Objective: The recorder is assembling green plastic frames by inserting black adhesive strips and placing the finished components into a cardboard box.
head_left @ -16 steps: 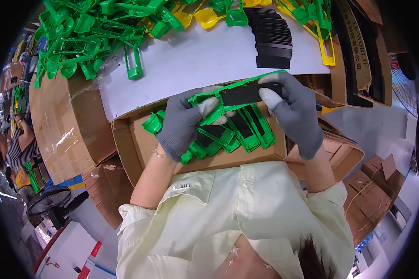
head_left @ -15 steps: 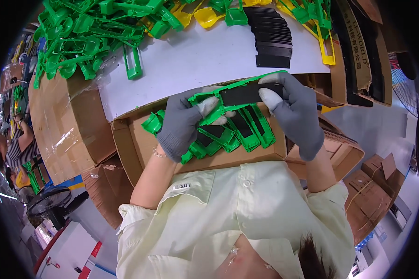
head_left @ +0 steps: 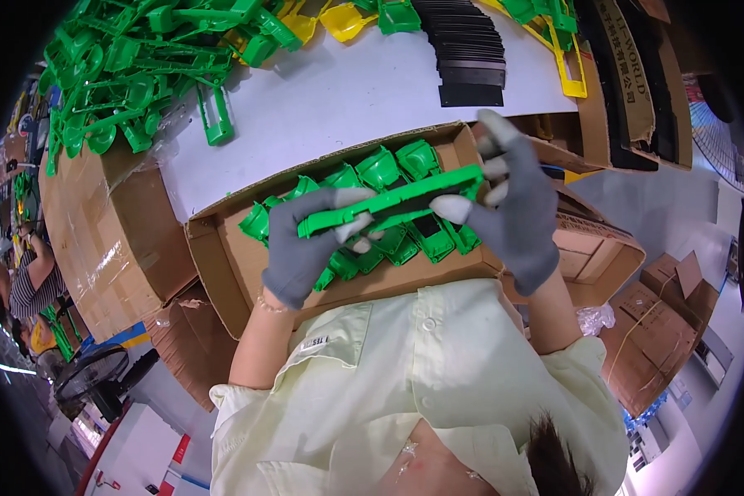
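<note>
Both my hands wear grey gloves with pale fingertips. A long green plastic frame (head_left: 397, 198) is tilted between them over an open cardboard box (head_left: 231, 289), its edge toward me and a black strip partly visible along its underside. My left hand (head_left: 296, 244) is closed around its left end. At the right end, the thumb and some fingers of my right hand (head_left: 521, 219) close on the frame, while the index finger points up and away. Beneath, more green frames (head_left: 379, 168) lie in the box in a row, some with black inserts; my hands hide part of them.
On the white tabletop (head_left: 306, 107) are a heap of green plastic parts (head_left: 132, 74), some yellow parts (head_left: 345, 22) and a fanned stack of black strips (head_left: 471, 70). Cartons (head_left: 99, 231) stand left and right. A fan (head_left: 95, 364) and another person (head_left: 29, 273) are at the left.
The green frame has turned edge-on and come lower, nearer me. The black strip my right fingers pressed now lies mostly out of sight within it. My right index finger has lifted.
</note>
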Demonstrator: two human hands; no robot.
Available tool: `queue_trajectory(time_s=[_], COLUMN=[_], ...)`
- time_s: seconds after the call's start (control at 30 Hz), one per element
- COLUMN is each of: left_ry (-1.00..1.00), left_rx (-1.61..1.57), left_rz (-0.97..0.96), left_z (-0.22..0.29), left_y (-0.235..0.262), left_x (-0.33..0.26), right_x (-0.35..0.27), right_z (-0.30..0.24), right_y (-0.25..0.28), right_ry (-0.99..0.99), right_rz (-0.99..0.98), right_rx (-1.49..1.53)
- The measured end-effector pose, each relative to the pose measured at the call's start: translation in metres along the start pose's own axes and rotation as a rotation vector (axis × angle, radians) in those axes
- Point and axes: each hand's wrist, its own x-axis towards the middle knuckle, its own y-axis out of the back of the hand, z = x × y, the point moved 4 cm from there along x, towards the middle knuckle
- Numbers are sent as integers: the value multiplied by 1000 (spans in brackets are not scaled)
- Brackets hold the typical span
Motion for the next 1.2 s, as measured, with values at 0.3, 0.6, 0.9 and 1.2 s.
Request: queue_trajectory(time_s=[0.3, 0.6, 0.9, 1.2], left_ry=[301, 279, -166, 52], left_rx=[175, 761, 1158, 871], left_rz=[-77, -143, 811, 465], left_z=[-17, -13, -31, -75], left_y=[-5, 2, 75, 54], left_x=[-3, 29, -47, -27], right_x=[-73, -66, -45, -58], right_z=[25, 21, 21, 37], right_y=[-28, -37, -21, -46], right_ry=[-236, -49, -123, -134], right_rz=[-410, -758, -545, -642], right_rx=[91, -379, -398, -586])
